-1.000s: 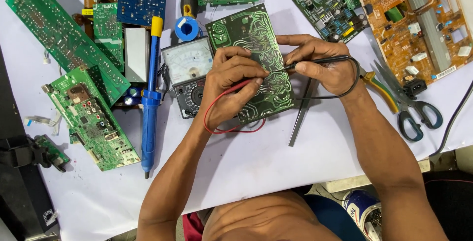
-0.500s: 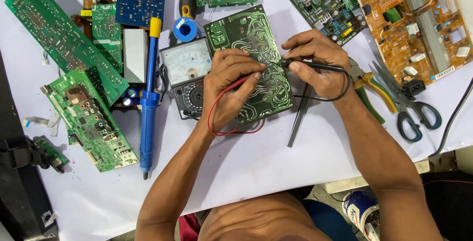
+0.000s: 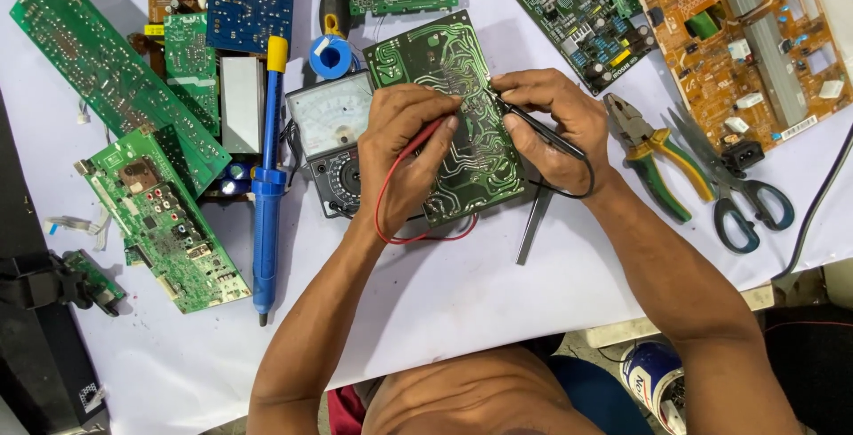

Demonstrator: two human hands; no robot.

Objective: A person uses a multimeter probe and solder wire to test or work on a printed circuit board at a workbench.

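Both probes are down on the green circuit board (image 3: 449, 115), which lies copper side up on the white table (image 3: 444, 311), partly over the meter (image 3: 333, 137). My left hand (image 3: 404, 146) pinches the red probe (image 3: 425, 140), my right hand (image 3: 555, 124) the black probe (image 3: 533, 128) — tips close together near the board's middle. I judge the testing is under way, with most tracks not yet checked.
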